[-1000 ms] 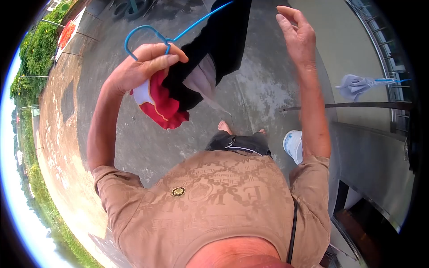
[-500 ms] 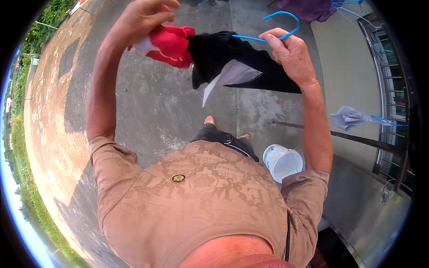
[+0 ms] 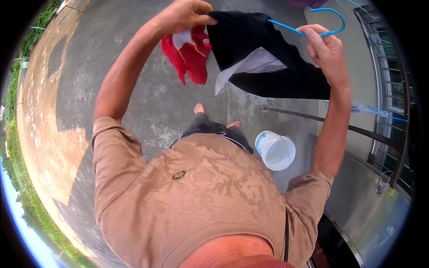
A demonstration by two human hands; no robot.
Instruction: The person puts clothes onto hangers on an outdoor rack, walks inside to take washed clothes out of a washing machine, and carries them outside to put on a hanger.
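Observation:
My left hand point(image 3: 193, 13) is closed, thumb and fingers pinching the upper edge of a black garment point(image 3: 243, 31). A pale grey-white panel point(image 3: 259, 61) shows in a fold of that garment. Below my left wrist hangs a red cloth point(image 3: 195, 62) with a white patch and yellow trim; whether it is held or joined to the black garment I cannot tell. My right hand point(image 3: 325, 47) grips a blue clothes hanger point(image 3: 286, 27) just below its hook. The hanger's arm runs into the black garment, hiding the rest of it.
A white bucket point(image 3: 275, 151) stands on the concrete floor, right of my feet. At the right are a dark metal bar point(image 3: 353, 129), a barred window point(image 3: 389, 71) and hanging items in clear plastic. Purple cloth point(image 3: 306, 2) shows at the top.
My left hand has moved right and closed on the black garment's edge; its fingers were apart before. The hanger and my right hand have shifted right. The red cloth hangs lower.

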